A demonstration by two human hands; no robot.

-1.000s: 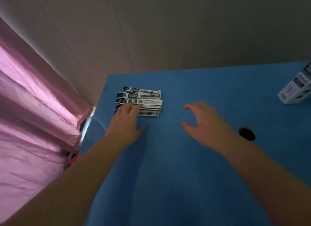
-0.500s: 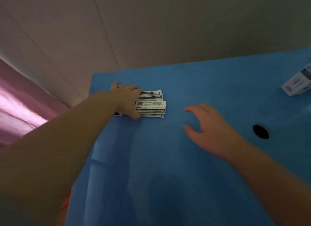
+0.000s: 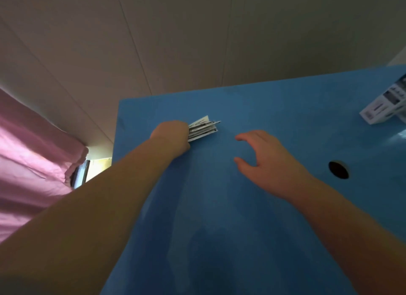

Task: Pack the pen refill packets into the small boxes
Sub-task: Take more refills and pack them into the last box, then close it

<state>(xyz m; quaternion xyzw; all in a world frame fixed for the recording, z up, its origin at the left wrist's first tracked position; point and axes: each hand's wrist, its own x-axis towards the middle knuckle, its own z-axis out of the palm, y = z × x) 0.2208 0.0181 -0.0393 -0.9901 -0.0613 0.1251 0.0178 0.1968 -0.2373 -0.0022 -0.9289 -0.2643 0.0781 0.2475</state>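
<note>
A bunch of white pen refill packets (image 3: 203, 129) with black print sticks out to the right of my left hand (image 3: 172, 136), whose fingers are closed around their left ends near the far left of the blue table (image 3: 219, 217). The packets fan out and tilt upward at their right ends. My right hand (image 3: 261, 160) hovers to the right of them, fingers spread and curved, holding nothing. A small white and blue box (image 3: 388, 105) lies at the far right edge of the view, partly cut off.
A round dark hole (image 3: 338, 170) sits in the tabletop right of my right wrist. A pink curtain (image 3: 33, 158) hangs left of the table. A pale panelled wall (image 3: 175, 42) rises behind the table's far edge.
My left hand went from lying flat on the packet pile to closing around it, and the packets now tilt up, gathered into a bunch. The right hand stayed spread beside them.
</note>
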